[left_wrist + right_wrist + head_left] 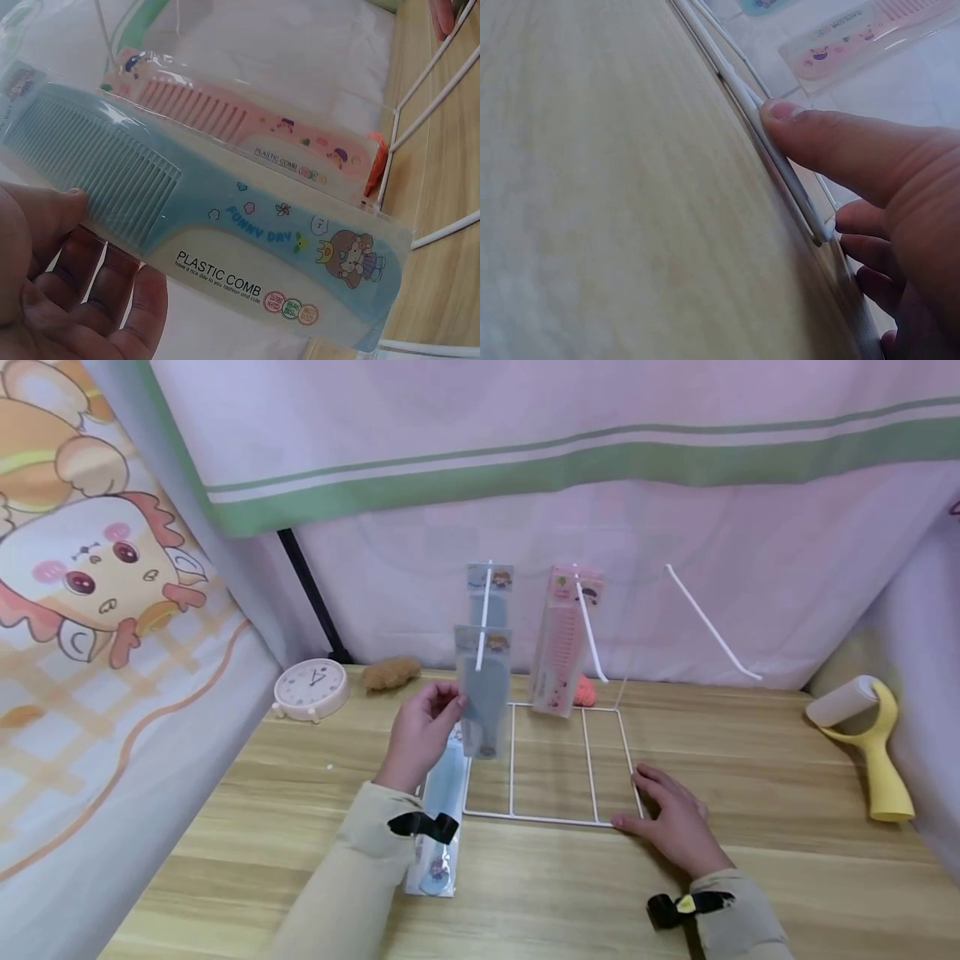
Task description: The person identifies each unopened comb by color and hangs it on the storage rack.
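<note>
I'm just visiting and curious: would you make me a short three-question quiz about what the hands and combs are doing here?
1. True or false: the left hand pinches the packaged blue comb hanging on a white rack hook.
2. What does the right hand rest on? A. the clock B. the rack's base wire C. the lint roller
3. Fill in: the pink comb hangs to the ____ of the blue one in the head view.

Key: 1 true; 2 B; 3 right.
</note>
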Action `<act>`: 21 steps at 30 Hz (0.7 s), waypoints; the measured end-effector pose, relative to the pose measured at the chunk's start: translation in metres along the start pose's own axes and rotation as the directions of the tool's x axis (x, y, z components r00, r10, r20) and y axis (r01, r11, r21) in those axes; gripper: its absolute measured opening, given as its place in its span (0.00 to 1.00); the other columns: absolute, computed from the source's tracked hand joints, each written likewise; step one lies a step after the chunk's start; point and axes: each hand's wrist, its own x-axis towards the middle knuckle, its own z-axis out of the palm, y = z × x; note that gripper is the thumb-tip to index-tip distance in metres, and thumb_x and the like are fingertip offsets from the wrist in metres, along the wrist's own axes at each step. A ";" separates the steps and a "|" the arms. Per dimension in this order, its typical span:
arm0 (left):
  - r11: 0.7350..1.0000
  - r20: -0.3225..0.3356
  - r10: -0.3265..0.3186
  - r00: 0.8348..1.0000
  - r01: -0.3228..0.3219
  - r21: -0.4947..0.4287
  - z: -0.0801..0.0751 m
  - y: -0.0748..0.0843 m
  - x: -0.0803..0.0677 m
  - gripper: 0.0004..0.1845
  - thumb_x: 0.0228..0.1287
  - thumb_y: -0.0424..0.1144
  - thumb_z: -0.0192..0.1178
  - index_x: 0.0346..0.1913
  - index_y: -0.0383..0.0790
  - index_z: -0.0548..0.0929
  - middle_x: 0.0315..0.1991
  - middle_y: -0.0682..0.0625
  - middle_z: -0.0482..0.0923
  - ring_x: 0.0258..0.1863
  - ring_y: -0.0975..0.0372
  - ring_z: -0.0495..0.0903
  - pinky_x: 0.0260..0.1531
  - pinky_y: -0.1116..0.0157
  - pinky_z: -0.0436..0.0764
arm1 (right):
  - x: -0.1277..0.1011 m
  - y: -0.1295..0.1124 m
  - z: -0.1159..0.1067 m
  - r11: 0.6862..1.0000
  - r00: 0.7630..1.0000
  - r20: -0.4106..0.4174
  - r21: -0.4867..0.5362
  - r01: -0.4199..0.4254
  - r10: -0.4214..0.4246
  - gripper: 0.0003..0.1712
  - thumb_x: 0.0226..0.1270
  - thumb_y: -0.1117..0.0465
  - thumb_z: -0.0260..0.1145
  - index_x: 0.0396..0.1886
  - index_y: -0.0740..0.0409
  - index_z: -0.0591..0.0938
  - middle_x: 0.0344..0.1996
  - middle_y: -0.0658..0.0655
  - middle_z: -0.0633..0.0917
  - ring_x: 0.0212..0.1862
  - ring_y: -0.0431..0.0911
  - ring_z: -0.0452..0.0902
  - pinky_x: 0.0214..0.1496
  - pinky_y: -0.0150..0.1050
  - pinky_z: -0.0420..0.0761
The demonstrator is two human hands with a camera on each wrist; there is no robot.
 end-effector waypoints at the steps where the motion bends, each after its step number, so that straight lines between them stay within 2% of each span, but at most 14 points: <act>1: 1.000 0.003 0.001 1.000 -0.001 0.007 0.000 0.000 0.003 0.07 0.70 0.36 0.62 0.45 0.35 0.82 0.39 0.44 0.82 0.39 0.57 0.79 0.43 0.61 0.79 | 0.000 0.000 0.000 1.000 1.000 0.001 0.000 -0.002 0.002 0.51 0.54 0.38 0.76 0.69 0.67 0.72 0.72 0.67 0.67 0.71 0.69 0.58 0.60 0.66 0.55; 6: 1.000 0.021 -0.007 1.000 0.006 0.028 0.001 0.001 0.016 0.09 0.71 0.36 0.61 0.46 0.34 0.81 0.41 0.43 0.82 0.42 0.55 0.80 0.46 0.59 0.81 | 0.000 0.001 0.001 1.000 1.000 0.010 0.008 -0.014 0.014 0.52 0.54 0.36 0.75 0.69 0.67 0.72 0.72 0.66 0.67 0.71 0.69 0.57 0.61 0.66 0.54; 13: 0.999 0.031 -0.039 0.999 0.039 0.007 0.008 0.002 0.033 0.08 0.71 0.35 0.60 0.47 0.33 0.80 0.42 0.42 0.80 0.43 0.55 0.80 0.48 0.58 0.82 | 0.001 0.000 0.000 1.000 1.000 0.010 0.008 -0.021 0.021 0.53 0.54 0.35 0.75 0.69 0.66 0.72 0.73 0.66 0.67 0.72 0.69 0.57 0.61 0.67 0.54; 21: 0.994 0.045 -0.096 0.994 0.093 0.056 0.007 0.001 0.053 0.10 0.74 0.38 0.57 0.51 0.36 0.79 0.46 0.43 0.79 0.46 0.55 0.79 0.49 0.60 0.82 | 0.001 0.001 0.000 1.000 1.000 0.005 0.010 -0.015 0.015 0.53 0.54 0.35 0.75 0.69 0.67 0.72 0.72 0.66 0.67 0.71 0.69 0.58 0.61 0.67 0.55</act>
